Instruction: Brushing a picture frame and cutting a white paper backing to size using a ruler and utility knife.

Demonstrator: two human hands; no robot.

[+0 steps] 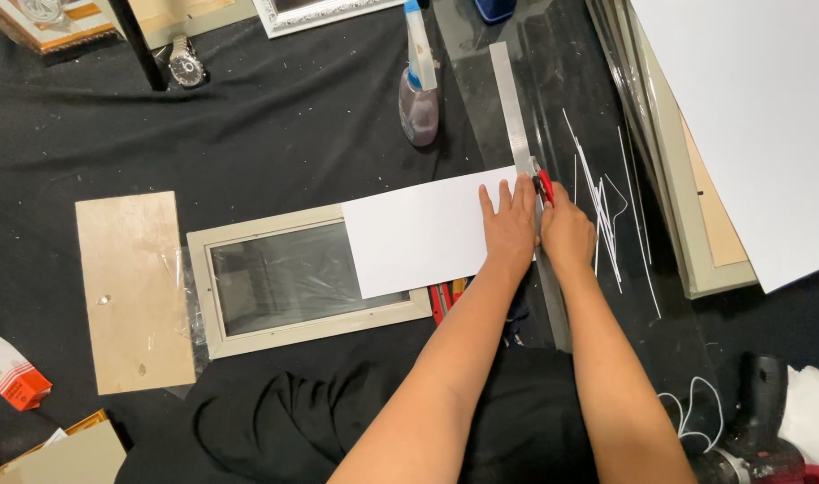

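- Left hand [510,229] lies flat, fingers spread, pressing the right end of the white sheet [423,233] down beside the steel ruler [517,116]; it grips nothing.
- Right hand [566,235] is closed around a red cutter [544,185], blade at the ruler's edge, about 12 o'clock from the knuckles.
- The sheet sits mid-desk, its left end overlapping the grey frame [306,333] at 9 o'clock.
- The ruler runs from 12 o'clock down past the hands; thin white offcuts [598,211] lie at 3 o'clock.
- A spray bottle [418,99] stands at 11 o'clock, well apart from the cut line.
- Judgement: a clean cut needs steady downward weight on the ruler, the blade held tight against its edge, and the left fingertips kept back from the blade's path.
- Judgement: several light passes would be safer than one hard pull; the dark cloth [293,134] underneath may give way.
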